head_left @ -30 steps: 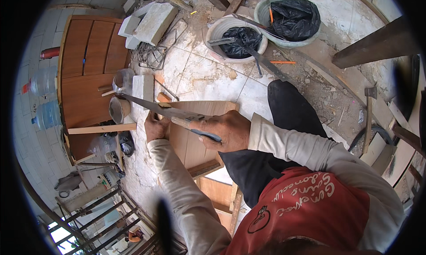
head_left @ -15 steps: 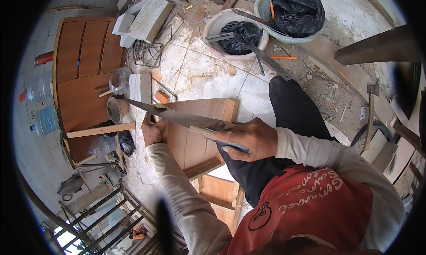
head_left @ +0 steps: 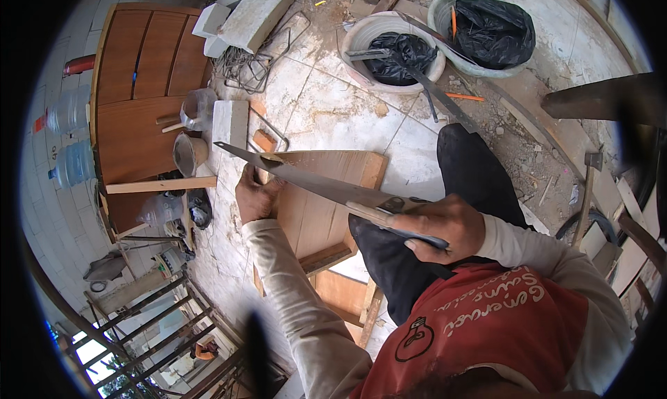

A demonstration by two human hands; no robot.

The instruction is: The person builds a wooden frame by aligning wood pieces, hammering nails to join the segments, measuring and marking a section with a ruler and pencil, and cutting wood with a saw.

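Observation:
My right hand (head_left: pixel 441 226) grips the handle of a hand saw (head_left: pixel 306 178), whose long blade slants up and left across a brown wooden board (head_left: pixel 326 197). The saw's tip reaches past the board's left edge. My left hand (head_left: pixel 254 196) presses on the board's left edge, just under the blade. The board lies flat on a low wooden frame (head_left: pixel 347 295) in front of my knee in dark trousers (head_left: pixel 472 183).
A brown cabinet (head_left: pixel 139 86) lies at the left, with metal pots (head_left: pixel 189 152) and plastic bottles (head_left: pixel 69 163) near it. Concrete blocks (head_left: pixel 253 17) lie at the top. Two tubs lined with black bags (head_left: pixel 399 51) stand behind. Metal railing (head_left: pixel 139 329) runs along the lower left.
My right hand has drawn the saw back toward me and to the right, so more of the blade lies over the board. My left hand stays on the board's left edge.

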